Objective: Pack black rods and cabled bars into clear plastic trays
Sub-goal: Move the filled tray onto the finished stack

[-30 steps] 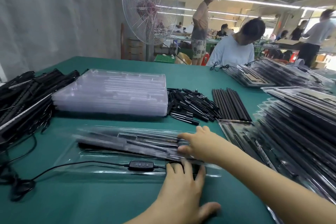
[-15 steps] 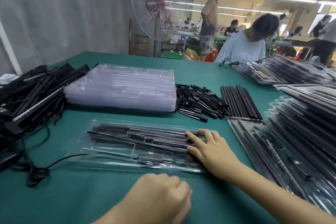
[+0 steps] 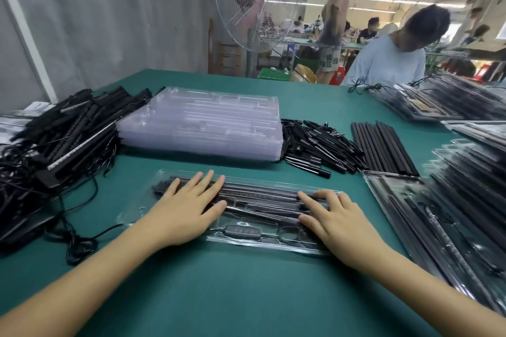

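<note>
A clear plastic tray [image 3: 262, 245] lies on the green table in front of me, holding black rods, a cabled bar and an inline switch [image 3: 242, 232]. My left hand [image 3: 186, 208] lies flat on the tray's left half, fingers spread over the rods. My right hand [image 3: 335, 220] presses flat on the tray's right end. Neither hand grips anything. A cable [image 3: 90, 238] runs from the tray's left side off to a coil on the table.
A stack of empty clear trays [image 3: 202, 123] sits behind. Cabled bars [image 3: 63, 134] are heaped at left. Short black pieces [image 3: 315, 145] and long black rods [image 3: 383, 148] lie at right centre. Packed trays [image 3: 465, 200] are stacked at right. A person in light blue [image 3: 383, 63] works across the table.
My left hand, a fist near the table edge half a second ago, has opened and moved onto the tray's left half. The right hand stayed on the tray's right end.
</note>
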Action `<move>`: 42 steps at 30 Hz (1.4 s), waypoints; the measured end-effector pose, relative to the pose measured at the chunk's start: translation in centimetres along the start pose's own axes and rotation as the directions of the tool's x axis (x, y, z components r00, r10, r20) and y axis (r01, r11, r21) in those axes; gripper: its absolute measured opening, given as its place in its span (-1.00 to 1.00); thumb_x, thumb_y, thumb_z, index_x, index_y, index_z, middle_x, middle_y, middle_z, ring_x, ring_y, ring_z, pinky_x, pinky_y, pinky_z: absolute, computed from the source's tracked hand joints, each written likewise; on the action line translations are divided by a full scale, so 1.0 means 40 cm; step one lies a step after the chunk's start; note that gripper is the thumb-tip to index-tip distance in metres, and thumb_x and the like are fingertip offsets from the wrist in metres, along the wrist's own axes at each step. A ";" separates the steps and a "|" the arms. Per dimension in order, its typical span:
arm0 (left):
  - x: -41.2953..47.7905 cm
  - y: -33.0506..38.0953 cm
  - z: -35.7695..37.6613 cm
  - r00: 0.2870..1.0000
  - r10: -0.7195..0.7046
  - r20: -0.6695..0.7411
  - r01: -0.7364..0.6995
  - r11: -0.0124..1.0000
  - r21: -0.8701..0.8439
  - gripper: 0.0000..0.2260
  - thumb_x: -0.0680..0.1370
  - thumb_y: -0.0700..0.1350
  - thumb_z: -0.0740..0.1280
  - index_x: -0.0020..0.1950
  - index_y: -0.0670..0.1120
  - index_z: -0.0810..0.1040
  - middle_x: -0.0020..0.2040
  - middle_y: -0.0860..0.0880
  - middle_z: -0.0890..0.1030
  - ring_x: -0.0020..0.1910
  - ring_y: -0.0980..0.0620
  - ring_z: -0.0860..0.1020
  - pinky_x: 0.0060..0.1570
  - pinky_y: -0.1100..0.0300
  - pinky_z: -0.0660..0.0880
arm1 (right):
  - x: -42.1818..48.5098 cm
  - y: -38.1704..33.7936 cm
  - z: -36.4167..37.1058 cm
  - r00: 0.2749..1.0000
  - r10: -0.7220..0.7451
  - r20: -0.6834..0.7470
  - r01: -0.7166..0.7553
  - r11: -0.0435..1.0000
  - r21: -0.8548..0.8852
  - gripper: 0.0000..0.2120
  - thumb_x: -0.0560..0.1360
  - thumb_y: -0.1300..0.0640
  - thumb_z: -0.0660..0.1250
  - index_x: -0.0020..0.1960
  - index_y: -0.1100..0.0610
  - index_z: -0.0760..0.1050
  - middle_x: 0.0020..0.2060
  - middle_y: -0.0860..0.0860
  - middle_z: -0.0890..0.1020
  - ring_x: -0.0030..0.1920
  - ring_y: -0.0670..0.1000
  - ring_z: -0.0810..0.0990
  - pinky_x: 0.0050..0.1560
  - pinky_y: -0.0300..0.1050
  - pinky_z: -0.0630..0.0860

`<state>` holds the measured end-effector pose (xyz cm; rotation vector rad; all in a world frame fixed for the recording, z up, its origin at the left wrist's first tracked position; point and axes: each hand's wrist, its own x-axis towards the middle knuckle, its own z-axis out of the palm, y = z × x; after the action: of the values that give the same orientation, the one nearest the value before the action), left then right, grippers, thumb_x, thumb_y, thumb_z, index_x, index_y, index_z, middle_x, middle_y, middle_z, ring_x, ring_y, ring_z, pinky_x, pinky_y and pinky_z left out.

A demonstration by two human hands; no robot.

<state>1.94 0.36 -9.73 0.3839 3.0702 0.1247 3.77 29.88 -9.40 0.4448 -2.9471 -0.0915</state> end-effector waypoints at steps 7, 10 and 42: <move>-0.031 -0.029 -0.026 0.977 0.044 -0.210 -0.129 0.903 -0.409 -0.54 0.54 0.10 0.29 0.42 0.11 0.32 0.43 0.20 0.28 0.42 0.23 0.22 0.46 0.15 0.11 | -0.002 -0.004 0.000 1.000 0.020 -0.006 -0.020 0.999 0.040 -0.48 0.57 -0.26 -0.12 0.51 -0.20 -0.01 0.38 -0.13 0.19 0.31 -0.01 0.21 0.28 -0.18 0.17; -0.062 -0.001 -0.057 0.888 0.142 -0.438 -0.280 0.921 -0.269 -0.97 0.52 -0.11 0.35 -0.05 0.00 0.53 -0.03 0.09 0.50 0.00 0.16 0.42 0.13 0.14 0.40 | -0.001 -0.002 0.002 1.000 0.024 -0.005 -0.024 0.998 0.062 -0.48 0.57 -0.27 -0.10 0.50 -0.20 0.01 0.37 -0.14 0.21 0.30 -0.02 0.22 0.30 -0.19 0.17; -0.071 0.001 0.012 0.974 0.190 -0.126 -0.195 0.980 -0.032 -0.37 0.41 0.41 -0.33 0.40 0.23 -0.45 0.43 0.34 -0.37 0.42 0.37 -0.30 0.43 0.31 -0.27 | 0.009 0.021 -0.007 0.998 0.044 -0.034 -0.032 0.957 0.289 -0.57 0.60 -0.16 0.00 0.46 -0.21 0.18 0.32 -0.21 0.32 0.16 -0.11 0.22 0.29 -0.28 0.11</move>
<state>4.70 -0.27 -10.09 0.6967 3.1363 0.2311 3.23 30.55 -9.00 0.4201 -2.9351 0.3524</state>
